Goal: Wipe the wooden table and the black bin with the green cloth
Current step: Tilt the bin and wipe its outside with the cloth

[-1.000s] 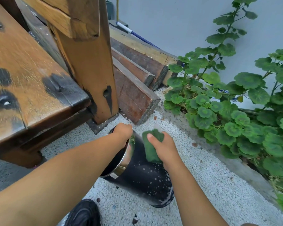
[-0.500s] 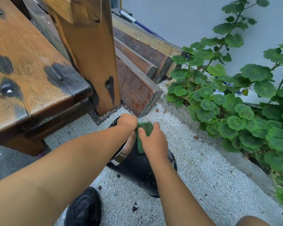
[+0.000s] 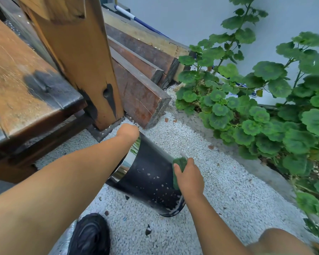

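- Pinching the cloth (image 3: 180, 162) under thumb and fingers, your right hand (image 3: 189, 178) presses it to the side of the bin (image 3: 149, 173), low down towards the base.
- Your left hand (image 3: 127, 132) is folded over the chrome rim (image 3: 134, 150) and holds the bin tipped on the gravel (image 3: 219, 181), mouth towards the table (image 3: 26, 85). The fingertips are hidden behind the rim.
- The bin lies between your two hands, just beside your shoe (image 3: 88, 234) and near the table's post (image 3: 81, 61).
- Done so far, as I judge it: the upper black wall, below the rim, looks mostly clean and glossy.
- Left on the bin: pale specks (image 3: 155, 183) dot the lower wall beside the cloth, and white residue clings round the base edge. The far side and underside are out of sight, so you cannot count them as wiped.
- The table top shows dark stains and a worn grain, blurred at this angle. Whether it has been wiped cannot be told.
- You are mid-way on the bin, I would say, with more passes and a turn of the bin to come.
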Tool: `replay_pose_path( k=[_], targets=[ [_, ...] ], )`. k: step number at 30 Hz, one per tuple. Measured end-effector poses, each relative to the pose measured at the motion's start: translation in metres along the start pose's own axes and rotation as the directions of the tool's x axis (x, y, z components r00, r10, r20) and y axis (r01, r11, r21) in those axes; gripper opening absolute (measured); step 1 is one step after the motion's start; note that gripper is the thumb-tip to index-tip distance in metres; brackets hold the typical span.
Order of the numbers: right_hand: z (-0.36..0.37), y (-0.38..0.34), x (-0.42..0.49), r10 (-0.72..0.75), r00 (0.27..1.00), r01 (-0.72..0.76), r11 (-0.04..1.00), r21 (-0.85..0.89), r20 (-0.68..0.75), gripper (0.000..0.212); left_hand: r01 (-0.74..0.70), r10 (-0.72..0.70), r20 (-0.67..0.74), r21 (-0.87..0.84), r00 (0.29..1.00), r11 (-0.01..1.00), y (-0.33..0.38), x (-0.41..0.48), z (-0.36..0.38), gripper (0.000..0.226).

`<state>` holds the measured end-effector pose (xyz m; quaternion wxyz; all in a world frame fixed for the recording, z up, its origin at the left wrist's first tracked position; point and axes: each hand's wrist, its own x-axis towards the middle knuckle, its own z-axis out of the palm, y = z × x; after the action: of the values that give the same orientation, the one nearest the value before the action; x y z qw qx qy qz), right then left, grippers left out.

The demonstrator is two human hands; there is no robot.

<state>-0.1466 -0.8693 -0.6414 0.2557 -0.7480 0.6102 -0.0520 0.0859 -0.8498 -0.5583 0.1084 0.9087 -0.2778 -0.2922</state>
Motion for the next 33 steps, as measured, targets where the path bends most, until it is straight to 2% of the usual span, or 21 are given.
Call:
replay_pose_path(
  k=[1,2,3,5,6,8,10,11,14,15,17,20,22,25,29,31,33],
  targets=[
    [0.001,0.002,0.0,0.002,1.0,-0.002,1.0,-0.014,0.004,0.041,-0.006,0.004,-0.021,-0.09,1.0,0.996,-0.001,0.0,0.004,0.032],
    [0.001,0.004,0.0,0.004,1.0,-0.003,1.0,-0.027,0.008,0.041,0.07,-0.075,-0.011,-0.264,0.997,0.962,-0.001,0.003,0.007,0.031],
    [0.002,0.006,-0.001,0.004,1.0,-0.003,0.999,-0.038,0.012,0.04,0.103,-0.114,-0.005,-0.397,0.993,0.912,-0.003,0.006,0.01,0.036],
    [0.004,0.009,-0.003,0.007,1.0,-0.006,0.999,-0.042,0.013,0.039,0.133,-0.136,0.036,-0.545,0.99,0.828,-0.004,0.0,0.012,0.056],
    [0.005,0.011,-0.004,0.014,1.0,-0.014,0.999,-0.035,0.013,0.04,0.135,-0.114,0.073,-0.547,0.991,0.826,-0.002,-0.007,0.01,0.065],
    [0.007,0.015,-0.006,0.033,0.999,-0.033,0.999,-0.015,0.01,0.041,0.056,0.015,0.15,-0.458,0.989,0.887,-0.001,-0.023,0.005,0.075],
    [0.008,0.02,-0.007,0.05,0.999,-0.05,0.999,0.001,0.004,0.041,-0.035,0.129,0.302,-0.298,0.944,0.954,-0.007,-0.036,-0.012,0.068],
    [0.008,0.022,-0.007,0.058,0.998,-0.058,0.998,0.011,0.0,0.04,-0.072,0.162,0.409,-0.226,0.898,0.971,-0.014,-0.039,-0.021,0.059],
    [0.01,0.021,-0.011,0.069,0.998,-0.069,0.997,0.035,0.004,0.04,-0.096,0.177,0.707,-0.154,0.685,0.983,-0.03,-0.044,-0.043,0.047],
    [0.01,0.02,-0.011,0.071,0.997,-0.071,0.997,0.039,0.005,0.04,-0.09,0.169,0.76,-0.145,0.627,0.985,-0.034,-0.043,-0.046,0.05],
    [0.01,0.019,-0.012,0.076,0.997,-0.076,0.996,0.052,0.008,0.039,-0.085,0.198,0.781,-0.184,0.592,0.979,-0.038,-0.045,-0.045,0.046],
    [0.008,0.019,-0.008,0.077,0.997,-0.078,0.994,0.078,0.011,0.039,-0.033,0.247,0.72,-0.298,0.649,0.954,-0.04,-0.039,-0.039,0.032],
    [0.002,0.017,-0.005,0.087,0.996,-0.09,0.99,0.111,0.033,0.039,-0.035,0.244,0.641,-0.32,0.728,0.947,-0.04,-0.039,-0.037,0.019],
    [-0.018,0.004,0.001,0.096,0.994,-0.103,0.966,0.235,0.044,0.038,0.002,0.212,0.506,-0.389,0.836,0.921,-0.037,-0.038,-0.032,0.027],
    [-0.052,-0.04,0.004,-0.003,1.0,-0.005,0.904,0.428,0.017,0.039,0.033,0.114,0.272,-0.484,0.956,0.875,-0.028,-0.029,-0.022,0.037],
    [-0.059,-0.067,0.002,-0.056,0.998,0.038,0.889,0.456,0.026,0.037,0.019,0.065,0.155,-0.485,0.986,0.874,-0.022,-0.027,-0.015,0.035],
    [-0.06,-0.091,0.0,-0.104,0.994,0.083,0.892,0.445,0.022,0.032,-0.035,0.086,0.072,-0.528,0.994,0.848,-0.017,-0.025,-0.01,0.033]
  ],
)
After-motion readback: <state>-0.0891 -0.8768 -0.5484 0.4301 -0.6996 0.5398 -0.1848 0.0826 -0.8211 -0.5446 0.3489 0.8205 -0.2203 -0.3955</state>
